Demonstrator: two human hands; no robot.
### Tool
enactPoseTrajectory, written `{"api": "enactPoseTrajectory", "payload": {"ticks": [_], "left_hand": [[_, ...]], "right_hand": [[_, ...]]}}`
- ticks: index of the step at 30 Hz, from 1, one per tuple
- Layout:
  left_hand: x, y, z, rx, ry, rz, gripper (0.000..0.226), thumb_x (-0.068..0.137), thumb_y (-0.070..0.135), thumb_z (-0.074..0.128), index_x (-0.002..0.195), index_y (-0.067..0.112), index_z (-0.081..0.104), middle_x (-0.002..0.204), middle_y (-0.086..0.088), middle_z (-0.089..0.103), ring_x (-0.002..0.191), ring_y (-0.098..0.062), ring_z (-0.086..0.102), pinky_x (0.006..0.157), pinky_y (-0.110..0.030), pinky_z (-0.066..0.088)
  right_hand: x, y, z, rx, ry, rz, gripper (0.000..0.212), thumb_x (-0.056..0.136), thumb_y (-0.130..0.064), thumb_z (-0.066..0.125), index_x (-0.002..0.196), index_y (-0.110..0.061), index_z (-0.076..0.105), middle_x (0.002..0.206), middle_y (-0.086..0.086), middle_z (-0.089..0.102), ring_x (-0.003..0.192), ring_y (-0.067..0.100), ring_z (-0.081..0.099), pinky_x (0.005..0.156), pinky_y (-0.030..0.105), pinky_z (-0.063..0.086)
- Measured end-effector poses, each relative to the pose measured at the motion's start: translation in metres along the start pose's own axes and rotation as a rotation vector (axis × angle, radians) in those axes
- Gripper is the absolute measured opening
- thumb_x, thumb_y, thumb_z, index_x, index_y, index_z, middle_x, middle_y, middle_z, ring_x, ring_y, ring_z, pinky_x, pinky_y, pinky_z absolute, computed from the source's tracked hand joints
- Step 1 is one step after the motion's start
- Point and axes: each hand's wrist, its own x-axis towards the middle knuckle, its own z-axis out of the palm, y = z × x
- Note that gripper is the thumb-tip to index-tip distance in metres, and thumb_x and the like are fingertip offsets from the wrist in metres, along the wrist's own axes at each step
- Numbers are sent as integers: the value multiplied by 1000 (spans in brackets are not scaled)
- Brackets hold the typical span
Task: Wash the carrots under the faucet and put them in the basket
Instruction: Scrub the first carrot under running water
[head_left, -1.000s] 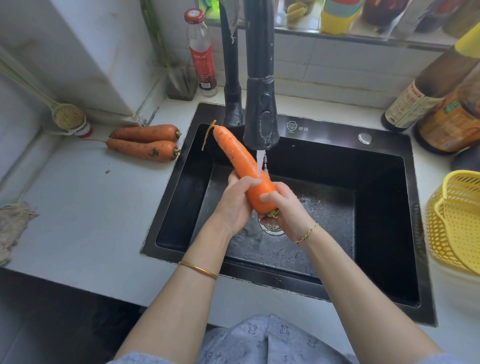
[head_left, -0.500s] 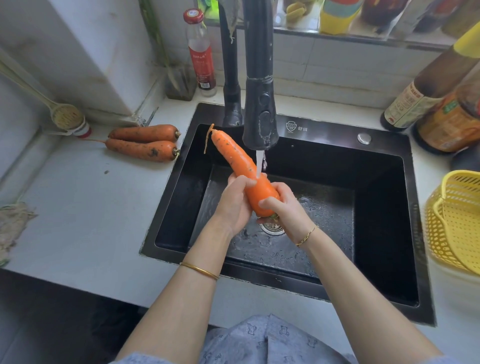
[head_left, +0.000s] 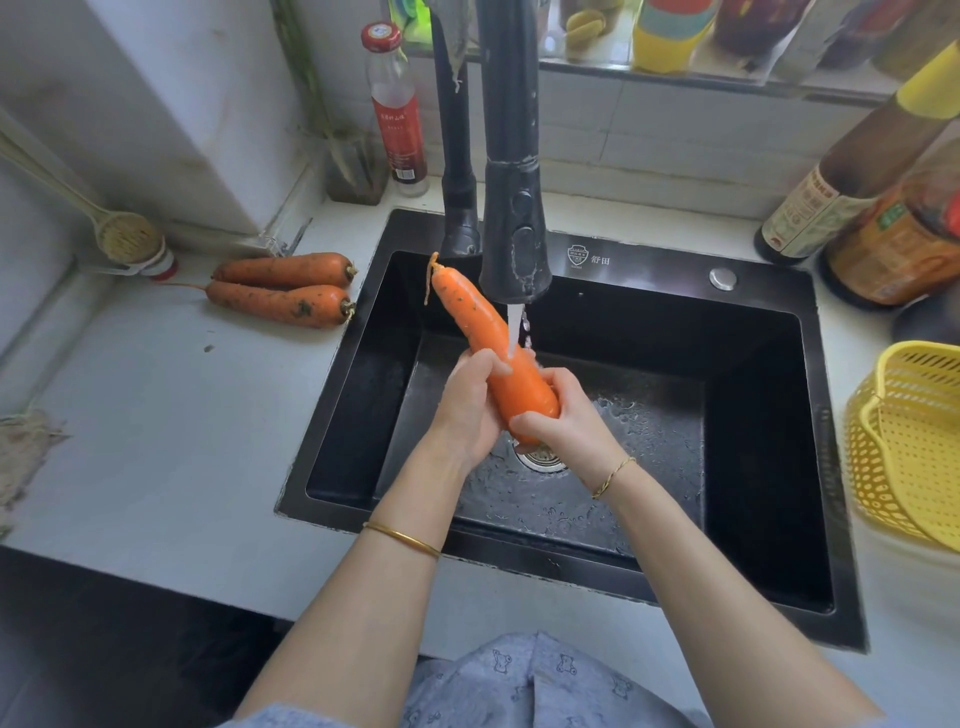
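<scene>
Over the sink (head_left: 649, 273), I am holding one carrot (head_left: 493, 353) under the running faucet (head_left: 514, 223), my left hand (head_left: 465, 410) and right hand (head_left: 569, 423) both curling fingers round its thick end. Two dirty carrots (head_left: 280, 305) are lying on the counter (head_left: 182, 441), unwashed. No carrot is showing in the visible part of the basket (head_left: 914, 447), so I am judging this early.

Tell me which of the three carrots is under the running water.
The carrot gripped by the left hand and right hand over the sink; the other two carrots lie dirty on the counter.
</scene>
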Motion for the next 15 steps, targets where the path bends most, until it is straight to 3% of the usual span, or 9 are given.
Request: {"api": "enactPoseTrajectory", "payload": {"ticks": [4, 7, 10, 12, 15], "left_hand": [[1, 1, 1, -39, -2, 10, 66, 74, 16, 53, 137, 0, 43, 94, -10, 62, 90, -23, 62, 82, -42, 55], [1, 1, 1, -20, -11, 2, 65, 74, 7, 48, 138, 2, 41, 99, -12, 61, 93, -24, 62, 83, -43, 54], [1, -1, 2, 41, 18, 19, 62, 79, 14, 53, 139, 3, 42, 98, -9, 64, 93, -23, 63, 83, -44, 54], [1, -1, 3, 75, 55, 8, 59, 77, 26, 56, 132, 5, 48, 97, -8, 64, 92, -22, 63, 82, -44, 54], [0, 2, 3, 50, 12, -11, 30, 92, 17, 35, 110, 7, 57, 99, -12, 60, 95, -25, 59, 90, -46, 49]], "right_hand": [[0, 1, 0, -60, 7, -9, 52, 77, -22, 72, 118, -24, 41, 105, -4, 54, 88, 21, 65, 76, 43, 60], [-1, -1, 0, -35, 9, 0, 58, 69, -29, 70, 119, -23, 40, 106, -3, 54, 89, 19, 64, 75, 39, 60], [-1, -4, -1, -53, 0, -18, 51, 81, -22, 72, 119, -22, 39, 105, -6, 52, 88, 13, 61, 72, 30, 59], [-1, -5, 0, -73, 10, -32, 49, 83, -26, 72, 119, -22, 39, 104, -10, 51, 86, 11, 60, 70, 25, 57], [-1, -5, -1, -4, 5, -25, 48, 83, -28, 73, 118, -20, 42, 106, -3, 52, 87, 14, 62, 68, 30, 57]]}}
